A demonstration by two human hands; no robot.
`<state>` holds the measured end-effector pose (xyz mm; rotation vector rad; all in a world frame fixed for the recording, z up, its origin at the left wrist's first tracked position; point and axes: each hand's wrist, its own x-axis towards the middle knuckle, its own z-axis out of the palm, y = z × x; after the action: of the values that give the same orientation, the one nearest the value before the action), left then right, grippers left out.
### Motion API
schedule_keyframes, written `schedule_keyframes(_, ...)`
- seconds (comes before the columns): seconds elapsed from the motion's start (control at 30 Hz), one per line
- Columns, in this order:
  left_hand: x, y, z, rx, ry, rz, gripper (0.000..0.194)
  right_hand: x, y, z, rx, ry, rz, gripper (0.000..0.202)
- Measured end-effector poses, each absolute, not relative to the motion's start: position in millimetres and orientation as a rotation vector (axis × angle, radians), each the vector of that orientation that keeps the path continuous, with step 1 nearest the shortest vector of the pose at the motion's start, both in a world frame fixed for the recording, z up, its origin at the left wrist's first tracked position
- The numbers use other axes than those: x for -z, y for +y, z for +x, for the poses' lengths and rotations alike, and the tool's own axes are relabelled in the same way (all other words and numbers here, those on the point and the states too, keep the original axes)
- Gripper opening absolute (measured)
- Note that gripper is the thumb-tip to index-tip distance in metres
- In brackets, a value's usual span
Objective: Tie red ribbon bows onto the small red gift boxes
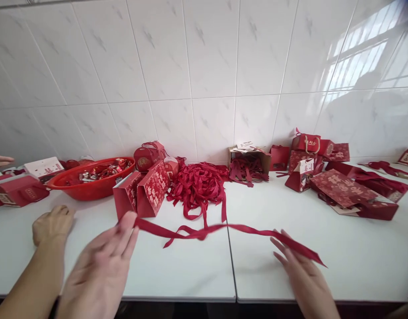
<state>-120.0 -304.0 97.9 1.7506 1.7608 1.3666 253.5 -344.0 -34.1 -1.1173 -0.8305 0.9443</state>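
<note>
Red ribbon (250, 229) spans above near worktop (177, 274). Left hand (102, 263) grip closed on one end; right hand (306, 274) grip part-open, ribbon across fingers, probably to spread it. Ribbon pile (204, 181) beyond, likely for easy reach.

The left hand (102, 266) is raised, slightly blurred, its fingers together and angled up and inward, the fingertips (129, 221) closed in a pinch. Well apart to its right, the right hand (305, 274) reaches up and inward, fingers slightly spread and gently bent, its wrist (318, 303) below them.
</note>
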Motion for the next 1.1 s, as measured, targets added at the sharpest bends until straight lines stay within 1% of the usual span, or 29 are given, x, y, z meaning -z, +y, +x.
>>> schedule_keyframes(0.07, -66.6, -318.0, -85.5, -1.253, 1.726, 1.796, 0.060, 34.8, -342.8, 241.6, -0.785, -1.275, -1.312, 0.060)
schedule_keyframes(0.1, -51.4, -322.1, -69.3, -1.115, 1.710, 1.853, 0.065, 34.1, -341.6, 235.0, -0.710, -1.506, -1.406, 0.061)
schedule_keyframes(0.17, -26.5, -323.9, -42.6, -0.696, 1.662, 2.013, 0.073, 28.8, -338.6, 221.3, -0.581, -1.882, -1.584, 0.055)
schedule_keyframes(0.23, -11.6, -319.0, -25.1, -0.295, 1.567, 2.186, 0.071, 17.0, -335.3, 208.2, -0.510, -2.117, -1.742, 0.050)
schedule_keyframes(0.27, -7.9, -314.9, -19.3, -0.164, 1.516, 2.265, 0.067, 8.8, -333.4, 202.2, -0.496, -2.195, -1.808, 0.050)
schedule_keyframes(0.33, -5.9, -303.4, -11.1, -0.024, 1.421, 2.401, 0.059, -10.9, -328.3, 191.5, -0.438, -2.330, -1.895, 0.049)
schedule_keyframes(0.43, -8.0, -273.4, -2.5, 0.031, 1.362, 2.538, 0.058, -38.9, -311.0, 180.7, -0.257, -2.529, -1.937, 0.037)
schedule_keyframes(0.5, -9.3, -240.1, 0.8, 0.024, 1.414, 2.593, 0.067, -49.1, -288.7, 178.4, -0.205, -2.634, -1.883, 0.029)
schedule_keyframes(0.57, -10.6, -195.5, 0.6, -0.015, 1.564, 2.577, 0.075, -49.7, -256.9, 179.6, -0.192, -2.676, -1.779, 0.025)
schedule_keyframes(0.63, -12.4, -145.0, -2.6, -0.057, 1.718, 2.507, 0.072, -42.2, -218.8, 182.6, -0.158, -2.673, -1.692, 0.022)
schedule_keyframes(0.7, -13.4, -96.8, -7.1, -0.086, 1.853, 2.418, 0.067, -30.0, -179.7, 185.9, -0.052, -2.617, -1.620, 0.022)
schedule_keyframes(0.8, -10.5, -42.5, -13.6, -0.180, 2.059, 2.253, 0.074, -10.0, -129.5, 190.3, 0.084, -2.470, -1.610, 0.024)
schedule_keyframes(1.0, -1.6, 14.4, -28.2, -0.326, 2.146, 2.121, 0.075, 13.0, -58.9, 209.2, 0.233, -2.128, -1.721, 0.026)
schedule_keyframes(1.1, -1.1, 34.3, -34.4, -0.383, 2.217, 2.058, 0.081, 17.0, -30.1, 220.9, 0.277, -1.937, -1.820, 0.035)
